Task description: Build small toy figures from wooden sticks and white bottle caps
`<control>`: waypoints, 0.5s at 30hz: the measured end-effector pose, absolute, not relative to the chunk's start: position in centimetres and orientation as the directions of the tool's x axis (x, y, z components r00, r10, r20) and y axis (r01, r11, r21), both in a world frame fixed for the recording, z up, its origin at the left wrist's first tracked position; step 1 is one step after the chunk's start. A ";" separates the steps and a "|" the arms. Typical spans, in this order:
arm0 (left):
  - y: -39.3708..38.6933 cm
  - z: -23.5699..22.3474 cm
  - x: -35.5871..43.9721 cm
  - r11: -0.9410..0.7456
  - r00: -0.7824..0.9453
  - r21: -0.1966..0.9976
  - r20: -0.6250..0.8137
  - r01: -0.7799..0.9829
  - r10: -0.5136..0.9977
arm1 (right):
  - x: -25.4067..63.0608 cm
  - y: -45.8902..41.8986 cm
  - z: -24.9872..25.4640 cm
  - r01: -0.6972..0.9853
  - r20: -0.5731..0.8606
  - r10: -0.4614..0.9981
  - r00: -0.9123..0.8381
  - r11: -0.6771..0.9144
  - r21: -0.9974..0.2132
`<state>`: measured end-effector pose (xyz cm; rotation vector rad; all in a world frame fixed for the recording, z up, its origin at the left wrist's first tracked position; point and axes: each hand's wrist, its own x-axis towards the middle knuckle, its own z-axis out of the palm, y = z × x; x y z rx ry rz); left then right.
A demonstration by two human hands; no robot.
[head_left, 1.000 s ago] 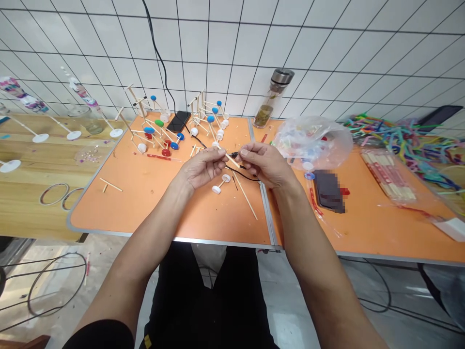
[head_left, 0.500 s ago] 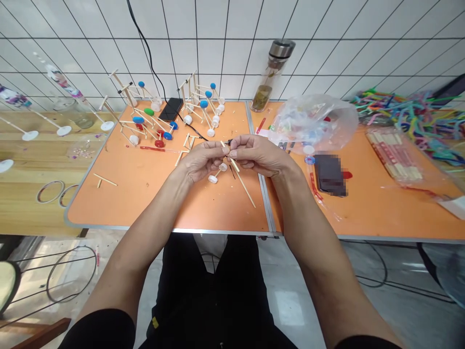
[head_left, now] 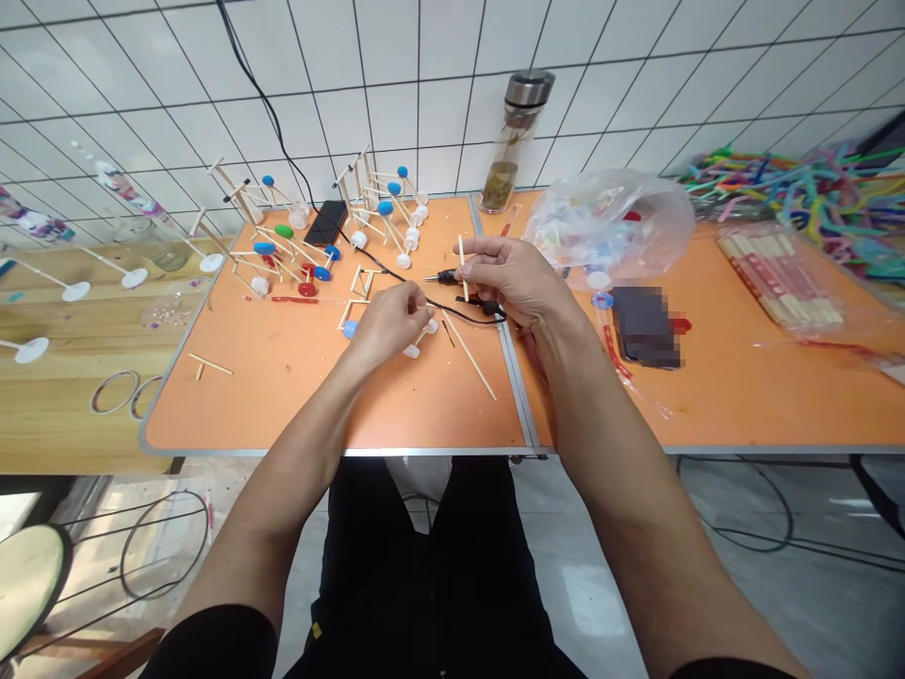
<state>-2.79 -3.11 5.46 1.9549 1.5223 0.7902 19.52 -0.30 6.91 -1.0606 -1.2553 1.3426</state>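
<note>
My right hand point(head_left: 516, 280) is closed above the orange table point(head_left: 283, 396). It pinches a short wooden stick point(head_left: 462, 255) upright and also grips a small black tool point(head_left: 445, 276) whose black cable point(head_left: 467, 318) trails under the palm. My left hand point(head_left: 388, 322) is lower and to the left, its fingers curled down onto a small stick with white caps point(head_left: 414, 349) lying on the table. A blue cap point(head_left: 350, 329) lies just left of that hand. A long wooden stick point(head_left: 470, 354) rests on the table between the two wrists.
Stick-and-cap models point(head_left: 382, 207) and a black phone point(head_left: 326, 223) stand at the back. A glass bottle point(head_left: 513, 141) is by the wall. To the right are a plastic bag point(head_left: 608, 226), a dark flat object point(head_left: 643, 325), a pack of sticks point(head_left: 770, 278) and pipe cleaners point(head_left: 798, 184). Two rings point(head_left: 117, 391) lie on the wooden table to the left.
My hands have come apart. The right one rose and moved right with the short stick and the black tool. The left one dropped to the white-capped stick on the table.
</note>
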 end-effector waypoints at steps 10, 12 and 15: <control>-3.3 4.6 -2.5 -0.155 0.229 0.427 -0.128 0.891 0.965 | 19.2 0.3 6.6 -0.118 0.130 0.991 -0.032 0.125 -0.985; -3.1 4.2 -2.5 -0.150 0.224 0.425 -0.129 0.893 0.966 | 19.1 0.4 6.4 -0.127 0.146 0.989 -0.009 0.143 -0.981; -2.7 3.5 -2.8 -0.117 0.205 0.553 -0.100 0.825 0.974 | 18.9 0.4 6.3 -0.119 0.162 0.987 0.022 0.164 -0.979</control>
